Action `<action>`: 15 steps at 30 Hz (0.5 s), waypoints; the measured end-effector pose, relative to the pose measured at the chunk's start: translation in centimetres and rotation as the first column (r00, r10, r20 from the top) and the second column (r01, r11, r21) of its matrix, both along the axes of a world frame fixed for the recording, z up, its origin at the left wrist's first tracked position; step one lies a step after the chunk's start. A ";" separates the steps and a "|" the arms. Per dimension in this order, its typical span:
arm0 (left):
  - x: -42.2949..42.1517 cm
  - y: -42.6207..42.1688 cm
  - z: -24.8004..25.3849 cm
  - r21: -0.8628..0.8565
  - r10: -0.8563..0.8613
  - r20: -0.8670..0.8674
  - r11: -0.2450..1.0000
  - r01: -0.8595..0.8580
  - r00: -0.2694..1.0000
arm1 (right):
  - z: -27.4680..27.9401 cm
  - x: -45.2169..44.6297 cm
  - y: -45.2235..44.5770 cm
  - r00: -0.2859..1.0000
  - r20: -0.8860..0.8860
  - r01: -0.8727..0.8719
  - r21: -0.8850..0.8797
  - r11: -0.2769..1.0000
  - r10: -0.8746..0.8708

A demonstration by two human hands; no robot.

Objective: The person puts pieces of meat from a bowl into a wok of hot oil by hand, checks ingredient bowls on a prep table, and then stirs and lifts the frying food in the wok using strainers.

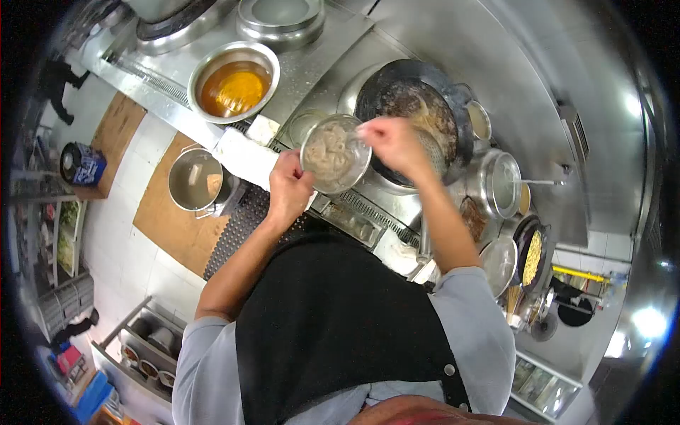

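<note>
A metal bowl (336, 154) with pale, wet-looking pieces of food in it is held over the front edge of the cooking range. My left hand (289, 185) grips the bowl's left rim with its fingers closed. At the bowl's right rim is my right hand (395, 144), its fingers pressed together; motion smears the fingertips, and what they hold is too small to tell. Just beyond it sits a large dark wok (368, 106), with a perforated ladle (429, 152) inside. White cloths (244, 157) lie left of the bowl.
A steel bowl of amber liquid (200, 79) stands at the upper left. Below it, a pot (185, 185) holds liquid and some pieces. Lidded pots (496, 185) and a pan with yellow food (531, 258) are at the right. A black perforated mat (237, 230) lies on the floor.
</note>
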State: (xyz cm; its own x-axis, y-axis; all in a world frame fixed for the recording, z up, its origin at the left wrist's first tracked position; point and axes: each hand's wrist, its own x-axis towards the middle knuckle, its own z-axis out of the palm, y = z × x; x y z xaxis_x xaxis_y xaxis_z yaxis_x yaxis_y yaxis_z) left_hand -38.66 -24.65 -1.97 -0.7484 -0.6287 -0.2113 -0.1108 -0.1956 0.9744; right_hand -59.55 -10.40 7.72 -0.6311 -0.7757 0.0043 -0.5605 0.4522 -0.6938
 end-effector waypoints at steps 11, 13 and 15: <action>1.2 0.8 1.5 -0.114 -0.141 -0.063 0.985 0.133 0.988 | -1.3 8.2 3.4 0.955 0.038 0.295 -0.140 0.945 -0.293; 1.3 1.0 1.1 -0.010 -0.135 -0.072 0.991 0.134 0.988 | 2.4 6.4 4.9 0.871 0.341 0.430 -0.183 0.884 -0.353; 1.3 0.9 -0.1 0.157 -0.134 -0.011 0.978 0.134 0.991 | 4.0 2.5 6.4 0.887 0.232 0.441 -0.165 0.882 -0.400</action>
State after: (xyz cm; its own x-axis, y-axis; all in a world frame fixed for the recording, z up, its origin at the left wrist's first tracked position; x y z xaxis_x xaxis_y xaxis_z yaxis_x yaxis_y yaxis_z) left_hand -37.40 -23.78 -2.05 -0.8236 -0.4815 -0.2996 -0.1464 -0.3299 0.9326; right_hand -57.07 -4.04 11.68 -0.9024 -0.4306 -0.0145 -0.2010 0.4504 -0.8699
